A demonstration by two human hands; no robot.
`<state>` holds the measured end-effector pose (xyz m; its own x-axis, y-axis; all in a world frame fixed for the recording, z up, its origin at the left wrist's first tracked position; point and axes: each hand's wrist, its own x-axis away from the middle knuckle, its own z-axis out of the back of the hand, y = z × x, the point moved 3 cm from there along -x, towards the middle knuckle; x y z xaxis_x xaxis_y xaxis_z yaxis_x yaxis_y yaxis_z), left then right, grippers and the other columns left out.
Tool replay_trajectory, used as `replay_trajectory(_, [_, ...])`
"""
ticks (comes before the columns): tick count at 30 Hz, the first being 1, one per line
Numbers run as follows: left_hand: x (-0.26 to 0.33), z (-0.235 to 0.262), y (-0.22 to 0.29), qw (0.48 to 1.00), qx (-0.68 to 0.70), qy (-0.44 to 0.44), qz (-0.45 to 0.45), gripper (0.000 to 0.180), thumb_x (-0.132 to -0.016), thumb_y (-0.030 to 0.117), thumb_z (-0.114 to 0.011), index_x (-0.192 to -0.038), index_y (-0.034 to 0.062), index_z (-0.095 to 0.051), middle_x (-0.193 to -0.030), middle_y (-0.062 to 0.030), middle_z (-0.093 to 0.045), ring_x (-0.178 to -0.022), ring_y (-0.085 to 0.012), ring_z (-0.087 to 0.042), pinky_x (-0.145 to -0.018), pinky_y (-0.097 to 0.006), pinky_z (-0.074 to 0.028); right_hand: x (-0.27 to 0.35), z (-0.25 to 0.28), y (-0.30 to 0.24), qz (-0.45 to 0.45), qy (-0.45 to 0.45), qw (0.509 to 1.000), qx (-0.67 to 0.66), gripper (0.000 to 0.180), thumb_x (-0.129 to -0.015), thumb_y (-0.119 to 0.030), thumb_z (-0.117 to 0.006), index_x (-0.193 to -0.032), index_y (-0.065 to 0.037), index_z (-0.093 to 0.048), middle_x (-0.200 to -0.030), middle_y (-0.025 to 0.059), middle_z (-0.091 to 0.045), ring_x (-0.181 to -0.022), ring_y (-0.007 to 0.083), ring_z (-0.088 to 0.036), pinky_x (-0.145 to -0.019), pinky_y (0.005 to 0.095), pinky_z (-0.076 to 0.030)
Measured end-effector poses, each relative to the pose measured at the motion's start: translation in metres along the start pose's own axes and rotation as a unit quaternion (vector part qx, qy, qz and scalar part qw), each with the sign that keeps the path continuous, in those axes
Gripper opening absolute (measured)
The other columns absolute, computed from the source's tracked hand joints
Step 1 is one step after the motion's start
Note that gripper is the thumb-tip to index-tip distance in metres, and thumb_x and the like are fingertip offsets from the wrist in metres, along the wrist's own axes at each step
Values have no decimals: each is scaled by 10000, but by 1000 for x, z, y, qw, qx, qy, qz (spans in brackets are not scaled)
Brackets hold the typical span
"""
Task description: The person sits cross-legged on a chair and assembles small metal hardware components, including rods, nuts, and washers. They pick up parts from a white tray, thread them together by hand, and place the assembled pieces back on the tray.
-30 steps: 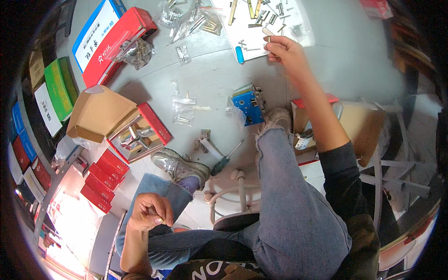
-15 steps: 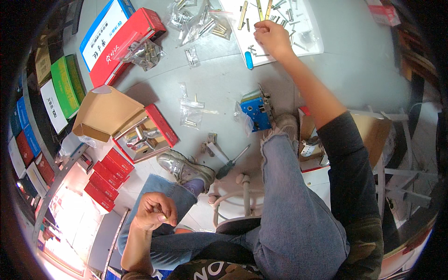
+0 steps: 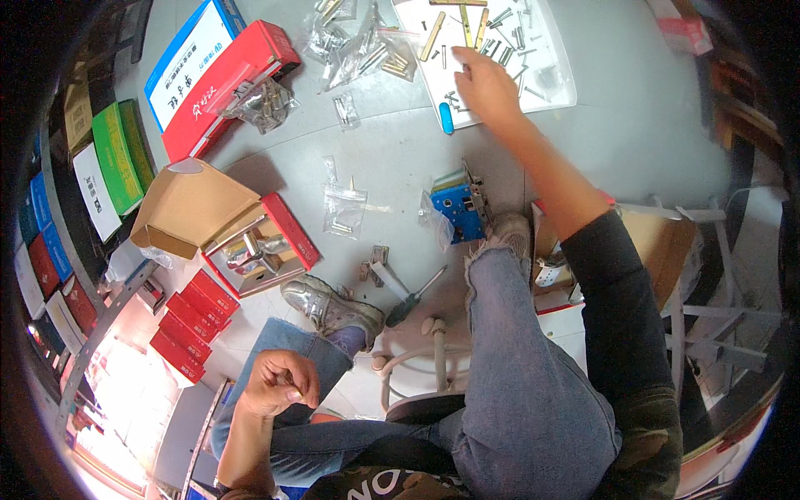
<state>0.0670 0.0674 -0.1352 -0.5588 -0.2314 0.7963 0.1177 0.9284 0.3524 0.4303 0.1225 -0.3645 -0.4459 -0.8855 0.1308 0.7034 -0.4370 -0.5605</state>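
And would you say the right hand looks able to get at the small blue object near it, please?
Probably yes: the right hand is close by, and the small blue object lies uncovered; a few loose screws sit near, but nothing visible seems to block the way.

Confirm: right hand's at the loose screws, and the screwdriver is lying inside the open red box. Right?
Not quite: the screwdriver isn't in the open red box; the head view shows it on the floor between the two shoes. The right hand is at the loose screws, as you say.
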Motion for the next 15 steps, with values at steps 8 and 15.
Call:
replay_trajectory(8, [0, 3, 0, 999, 16, -25, -19, 192, -654, 82, -678, -656, -5, -508, -634, -173, -548, -547, -188, -513, -489, -251, -406, -14, 14, 16, -98, -97, 989, 62, 525, -766, -183, -463, -1279, -184, -350, -864, 178, -597, -782, 335, -578, -699, 425, -459])
replay_trajectory(15, [0, 6, -1, 999, 48, -18, -5, 155, -666, 42, -661, -676, -18, -518, -654, -197, -552, -541, -185, -499, -488, -242, -393, -9, 13, 5, -83, -76, 992, 51, 493, -786, -183, -465, -1268, -211, -366, -880, 172, -603, -774, 334, -581, -701, 420, -458])
